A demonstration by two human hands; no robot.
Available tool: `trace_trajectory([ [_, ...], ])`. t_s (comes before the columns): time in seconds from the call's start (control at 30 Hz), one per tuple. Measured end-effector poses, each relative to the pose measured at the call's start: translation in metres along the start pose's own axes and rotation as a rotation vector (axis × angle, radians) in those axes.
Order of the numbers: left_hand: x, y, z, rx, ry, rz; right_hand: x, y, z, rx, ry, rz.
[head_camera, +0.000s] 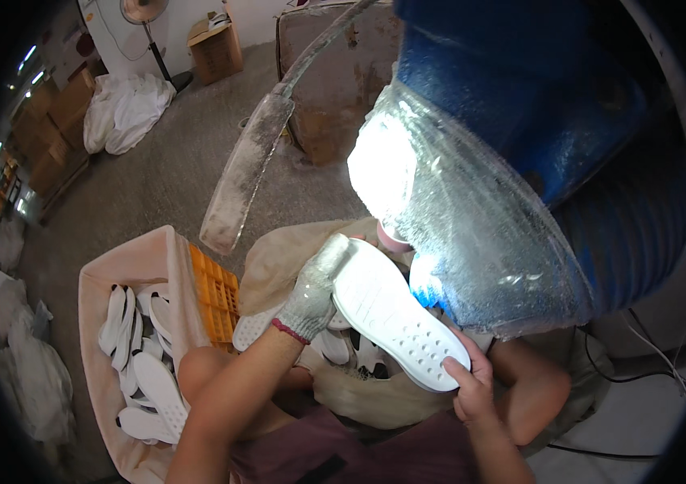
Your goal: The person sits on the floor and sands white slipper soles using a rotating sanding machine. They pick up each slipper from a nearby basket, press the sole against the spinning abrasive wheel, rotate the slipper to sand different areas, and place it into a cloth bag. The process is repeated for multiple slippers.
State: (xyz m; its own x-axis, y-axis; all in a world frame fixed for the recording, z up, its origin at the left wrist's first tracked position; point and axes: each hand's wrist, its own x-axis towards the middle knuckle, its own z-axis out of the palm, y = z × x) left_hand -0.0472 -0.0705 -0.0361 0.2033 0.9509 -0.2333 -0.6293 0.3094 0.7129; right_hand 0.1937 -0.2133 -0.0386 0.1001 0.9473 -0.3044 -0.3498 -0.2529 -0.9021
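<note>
A white shoe sole [388, 308] is held up in front of me, its broad end at the upper left. Round dimples cover its lower-right end, and fine lines cross the other. My left hand [317, 284], in a grey knit glove with a red cuff, grips the upper-left end; some of its fingers are hidden behind the sole. At the dimpled end, my bare right hand [473, 378] pinches the edge with the thumb on top. Just beyond the sole is a pink round part [392, 238], partly hidden. More white soles [334, 346] lie in beige cloth below.
A blue machine [494, 78] with clear plastic sheeting [470, 212] and a bright light stands close on the right. A plastic-wrapped bar [246, 175] hangs ahead. An orange crate [215, 290], lined with pale cloth, holds several soles at left. Cables [639, 375] run at right.
</note>
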Motion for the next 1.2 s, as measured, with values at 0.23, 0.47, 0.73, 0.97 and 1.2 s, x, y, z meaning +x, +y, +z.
trace_trajectory([
  [0.23, -0.003, 0.009, 0.031, -0.235, -0.067, 0.058, 0.026, -0.038, -0.049, -0.855, -0.082, -0.361],
  [0.47, -0.011, 0.025, 0.068, -0.163, -0.198, 0.126, 0.071, -0.073, -0.094, -0.909, 0.262, -0.477],
  [0.73, 0.011, -0.002, 0.067, -0.374, 0.001, 0.029, 0.082, -0.078, -0.091, -0.817, 0.283, -0.477],
  [0.97, 0.006, -0.001, 0.067, -0.31, -0.027, 0.009, 0.03, -0.066, -0.062, -0.426, 0.126, -0.387],
  [1.2, 0.004, 0.007, 0.063, -0.324, 0.133, -0.145, 0.013, -0.032, -0.007, -0.257, -0.15, -0.088],
])
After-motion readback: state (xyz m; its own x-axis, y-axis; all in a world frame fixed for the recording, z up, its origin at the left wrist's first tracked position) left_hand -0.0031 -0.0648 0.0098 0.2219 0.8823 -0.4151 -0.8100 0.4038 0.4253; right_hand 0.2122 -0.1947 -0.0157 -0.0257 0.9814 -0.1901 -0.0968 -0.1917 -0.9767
